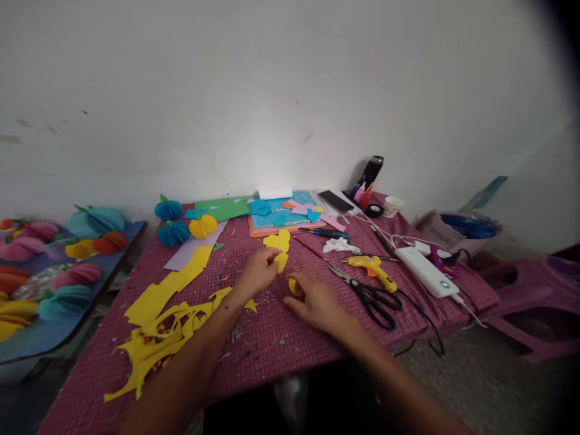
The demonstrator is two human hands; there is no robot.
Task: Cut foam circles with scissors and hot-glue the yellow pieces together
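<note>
My left hand (pixel 259 269) is closed, thumb and fingers pinching a rounded yellow paper piece (pixel 281 262) over the middle of the table. Just beyond it lie several overlapping yellow paper circles (pixel 277 241). To the right, my right hand (pixel 317 300) curls its fingers round another yellow paper piece (pixel 295 287), partly covered by them. Yellow cut-out scraps (pixel 174 329) are heaped beside my left forearm, with yellow strips (pixel 167 290) behind them. Black-handled scissors (pixel 369 296) and a yellow glue gun (pixel 372 269) lie right of my right hand.
Folded-paper pumpkins (pixel 168 209) stand at the back left, and more cover a blue table (pixel 113 266) at the left. Coloured sheets (pixel 226 208), a phone (pixel 336 201), a black flask (pixel 372 171), a paper cup (pixel 392 206) and a white power bank (pixel 426 271) with cables sit around. A pink stool (pixel 530 296) stands right.
</note>
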